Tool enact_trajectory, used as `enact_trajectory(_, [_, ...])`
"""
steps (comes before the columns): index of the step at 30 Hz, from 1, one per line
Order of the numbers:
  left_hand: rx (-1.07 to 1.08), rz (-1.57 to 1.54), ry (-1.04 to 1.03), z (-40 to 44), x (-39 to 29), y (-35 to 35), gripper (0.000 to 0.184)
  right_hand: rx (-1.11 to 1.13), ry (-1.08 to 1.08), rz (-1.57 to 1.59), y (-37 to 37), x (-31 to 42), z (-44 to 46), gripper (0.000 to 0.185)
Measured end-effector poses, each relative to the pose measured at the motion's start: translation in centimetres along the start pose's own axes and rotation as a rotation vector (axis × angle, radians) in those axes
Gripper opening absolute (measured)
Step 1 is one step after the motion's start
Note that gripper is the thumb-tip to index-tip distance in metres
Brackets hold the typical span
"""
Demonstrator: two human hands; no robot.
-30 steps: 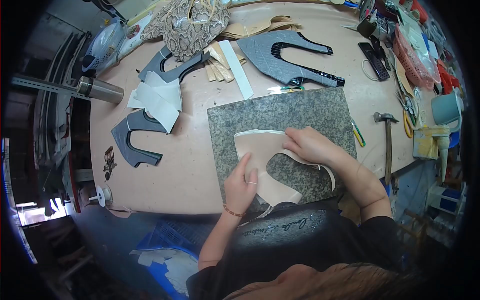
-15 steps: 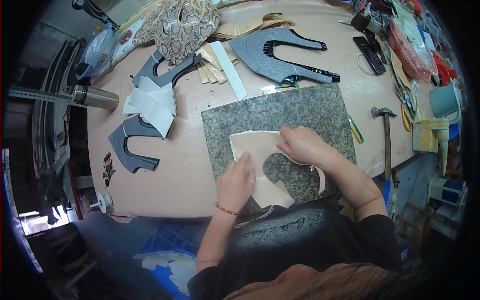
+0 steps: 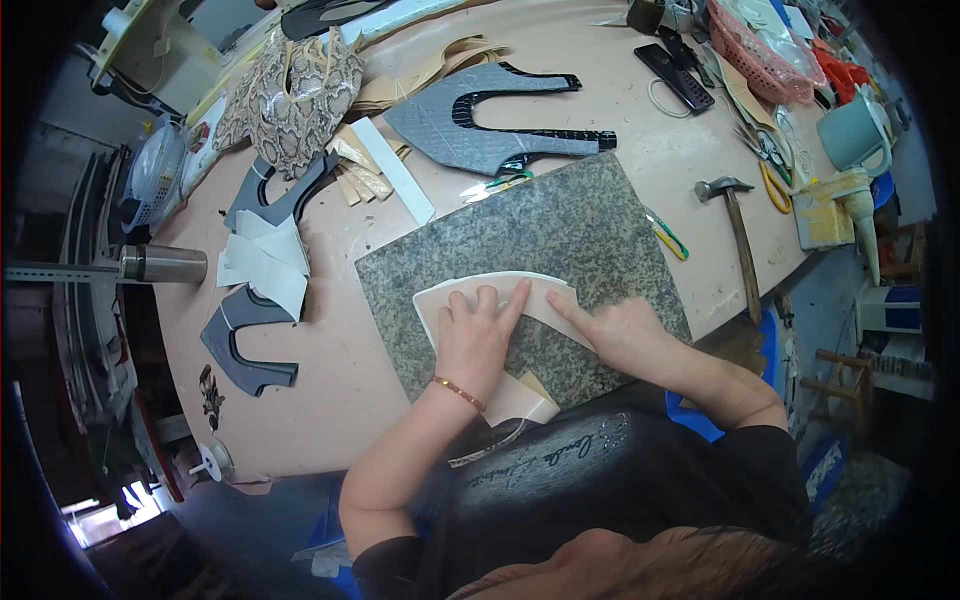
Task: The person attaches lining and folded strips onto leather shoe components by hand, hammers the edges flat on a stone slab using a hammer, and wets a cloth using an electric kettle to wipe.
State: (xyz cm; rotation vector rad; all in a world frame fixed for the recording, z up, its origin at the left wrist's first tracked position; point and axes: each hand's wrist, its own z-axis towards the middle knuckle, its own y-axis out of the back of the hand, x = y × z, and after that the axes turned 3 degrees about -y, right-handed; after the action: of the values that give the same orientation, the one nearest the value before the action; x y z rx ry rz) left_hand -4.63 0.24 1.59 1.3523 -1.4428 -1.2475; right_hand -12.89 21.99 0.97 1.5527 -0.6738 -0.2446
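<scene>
Beige panel (image 3: 536, 309) lies under both hands (image 3: 472, 345), near blurry shirt lettering (image 3: 555, 455).

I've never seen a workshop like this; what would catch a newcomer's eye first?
Probably the snakeskin-patterned material at the back left of the table. Next, the speckled slab in the middle, where the left hand and right hand touch a pale piece. Off to the right lies a hammer.
</scene>
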Motion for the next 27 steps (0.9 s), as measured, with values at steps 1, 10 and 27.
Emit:
enact_trajectory(1, [-0.013,0.018,-0.007,0.2,0.0,0.0,0.068,0.040,-0.028,-0.015,0.3,0.0,-0.7,0.063])
enact_trajectory(10, [-0.518,-0.141,0.113,-3.2,5.6,-3.9,0.045,0.128,-0.244,0.647,8.1,-4.1,-4.7,0.040])
enact_trajectory(27, [-0.593,-0.479,0.063,-2.2,-1.7,-5.8,0.017,-0.186,-0.140,0.736,-0.5,1.0,8.9,0.027])
